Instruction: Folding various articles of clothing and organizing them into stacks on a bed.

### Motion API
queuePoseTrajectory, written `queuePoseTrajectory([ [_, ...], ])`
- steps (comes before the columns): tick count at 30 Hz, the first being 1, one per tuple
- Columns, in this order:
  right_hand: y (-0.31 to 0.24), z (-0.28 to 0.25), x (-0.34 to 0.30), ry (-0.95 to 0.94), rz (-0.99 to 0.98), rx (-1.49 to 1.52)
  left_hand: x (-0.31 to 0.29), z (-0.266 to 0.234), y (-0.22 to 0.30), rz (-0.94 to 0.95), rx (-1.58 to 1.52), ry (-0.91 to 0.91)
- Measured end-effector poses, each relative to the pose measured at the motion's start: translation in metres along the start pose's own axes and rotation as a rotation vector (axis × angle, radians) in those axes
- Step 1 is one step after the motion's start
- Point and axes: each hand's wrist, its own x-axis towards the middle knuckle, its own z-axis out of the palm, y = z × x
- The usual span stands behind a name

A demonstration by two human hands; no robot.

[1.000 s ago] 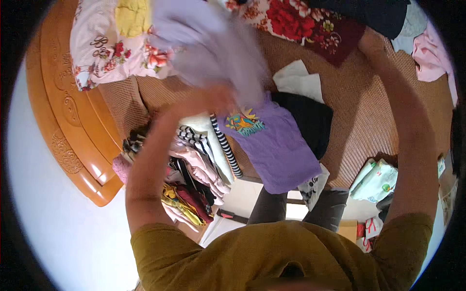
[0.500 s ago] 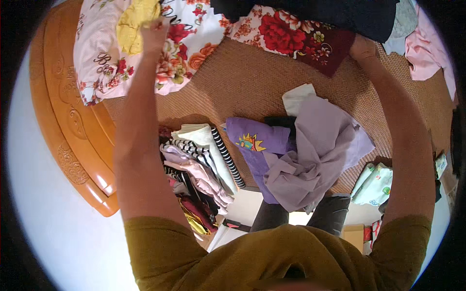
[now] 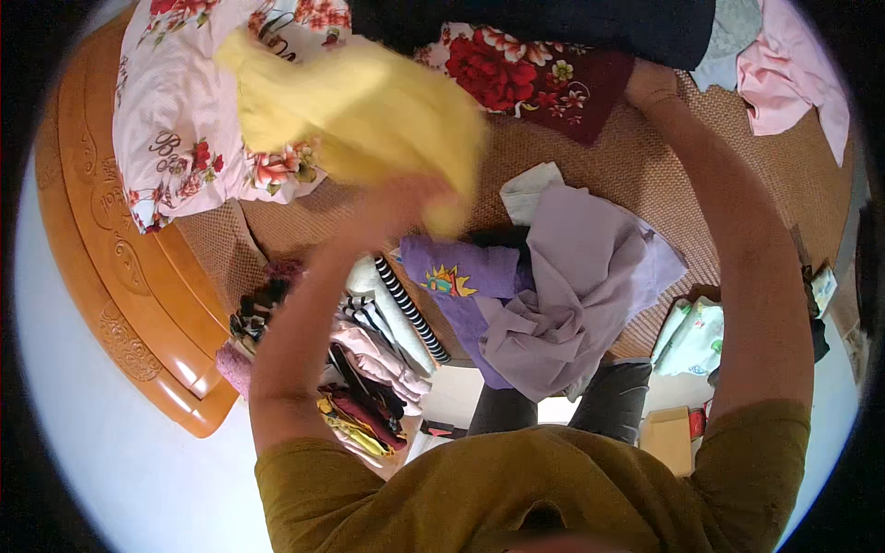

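Head: left hand point(image 3: 410, 198) now lifts yellow cloth point(image 3: 359, 115).

**Layout of the bed, seen from its near edge**

Left: headboard point(image 3: 138, 258), a pillow point(image 3: 189, 115) beside it on the mat point(image 3: 802, 175). Above pillow and mat: held cloth point(image 3: 359, 111). Near edge, left to right: stacked clothes point(image 3: 380, 352), overlapping garments point(image 3: 579, 267), folded garment point(image 3: 699, 339). Far right: further clothes point(image 3: 782, 64).
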Motion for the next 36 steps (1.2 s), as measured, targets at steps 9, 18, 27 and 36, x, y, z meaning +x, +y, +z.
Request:
queuePoseTrajectory([
  [9, 0.046, 0.062, 0.008, 0.025, -0.034, -0.198, 0.057, -0.055, -0.007, -0.427, -0.293, 0.414],
  [18, -0.002, 0.008, 0.008, -0.186, -0.048, 0.072, 0.155, -0.084, -0.066, -0.359, 0.026, 0.959],
  [27, 0.038, 0.060, 0.006, -0.140, 0.102, 0.070, 0.034, 0.074, 0.205, 0.318, -0.743, -0.430],
  [36, -0.006, 0.039, -0.136, -0.420, 0.102, 0.140, 0.036, 0.030, -0.066, -0.240, 0.175, 1.066],
])
